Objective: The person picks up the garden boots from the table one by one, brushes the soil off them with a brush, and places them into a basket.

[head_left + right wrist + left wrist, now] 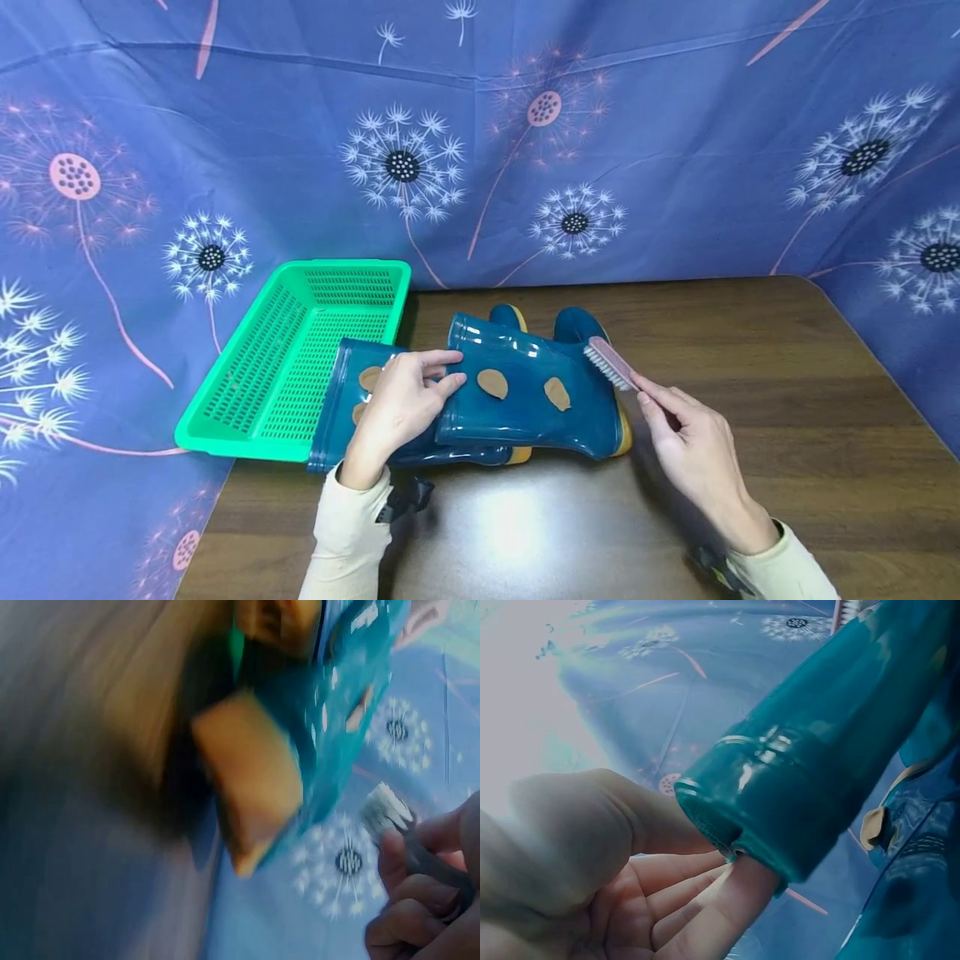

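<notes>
Left hand [402, 398]: thumb and finger pinch the cuff of the upper glossy teal rubber boot [527, 404].
Right hand [693, 454]: I'm pinching a pink-backed, white-bristled brush [612, 362].
Boot axis: cuff at my left hand, foot pointing rightward, just left of my right.
Nearer the foot: right hand.

The glossy rubber boots [528, 417] are dark teal-blue with yellow-orange soles [624, 431] and flat tan-brown patches [492, 383]. The slim brush [613, 358] pairs dusty pink with white bristles [603, 365]. Bright green colours the rectangular perforated plastic basket [247, 448]; brown grain streaks the wooden table [750, 375]; white and pink dandelions [402, 166] pattern the blue-violet cloth [300, 142].
</notes>
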`<state>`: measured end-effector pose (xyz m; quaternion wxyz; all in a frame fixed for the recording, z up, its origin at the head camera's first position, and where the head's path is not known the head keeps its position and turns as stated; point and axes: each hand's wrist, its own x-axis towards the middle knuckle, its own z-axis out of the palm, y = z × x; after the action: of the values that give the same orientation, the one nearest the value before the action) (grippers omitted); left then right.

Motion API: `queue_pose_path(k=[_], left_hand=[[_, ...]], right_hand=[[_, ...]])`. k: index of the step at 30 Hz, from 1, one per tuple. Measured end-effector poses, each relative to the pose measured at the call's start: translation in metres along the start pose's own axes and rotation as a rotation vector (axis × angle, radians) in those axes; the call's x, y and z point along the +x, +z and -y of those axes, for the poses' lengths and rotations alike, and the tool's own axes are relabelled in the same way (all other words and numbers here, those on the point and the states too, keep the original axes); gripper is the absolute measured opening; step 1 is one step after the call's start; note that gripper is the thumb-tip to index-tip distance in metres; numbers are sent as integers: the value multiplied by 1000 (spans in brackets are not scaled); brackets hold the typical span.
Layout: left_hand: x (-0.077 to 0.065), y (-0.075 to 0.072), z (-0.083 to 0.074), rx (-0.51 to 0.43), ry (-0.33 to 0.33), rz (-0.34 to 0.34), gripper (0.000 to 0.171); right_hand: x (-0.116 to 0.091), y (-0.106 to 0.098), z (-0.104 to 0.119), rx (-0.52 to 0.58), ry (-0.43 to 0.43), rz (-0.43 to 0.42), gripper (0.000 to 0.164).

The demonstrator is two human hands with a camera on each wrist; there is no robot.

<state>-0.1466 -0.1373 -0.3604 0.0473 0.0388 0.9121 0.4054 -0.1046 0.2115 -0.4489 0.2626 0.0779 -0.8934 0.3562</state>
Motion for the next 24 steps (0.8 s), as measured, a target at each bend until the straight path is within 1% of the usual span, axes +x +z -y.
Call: queue_pose_path(k=[2,3,7,9,12,14,21,24], left_hand=[[1,0,0,-2,-1,7,33],[1,1,0,-1,1,9,33],[1,1,2,-2,0,9,32],[2,1,2,-1,-2,4,32],[2,1,2,1,-6,3,33],[2,0,2,2,-1,3,34],[1,-2,2,-21,-16,10,35],[1,-2,3,-31,-20,15,36]], right_hand=[[-2,8,5,58,-72,-34,33],[-4,12,7,87,-93,-41,34],[-13,27,14,175,-168,-39,35],[-16,33,16,203,-205,-38,35],[-19,39,19,216,-251,-49,38],[-20,41,20,218,-260,-50,38],[-24,41,19,185,-211,20,36],[-25,41,18,182,-215,23,37]])
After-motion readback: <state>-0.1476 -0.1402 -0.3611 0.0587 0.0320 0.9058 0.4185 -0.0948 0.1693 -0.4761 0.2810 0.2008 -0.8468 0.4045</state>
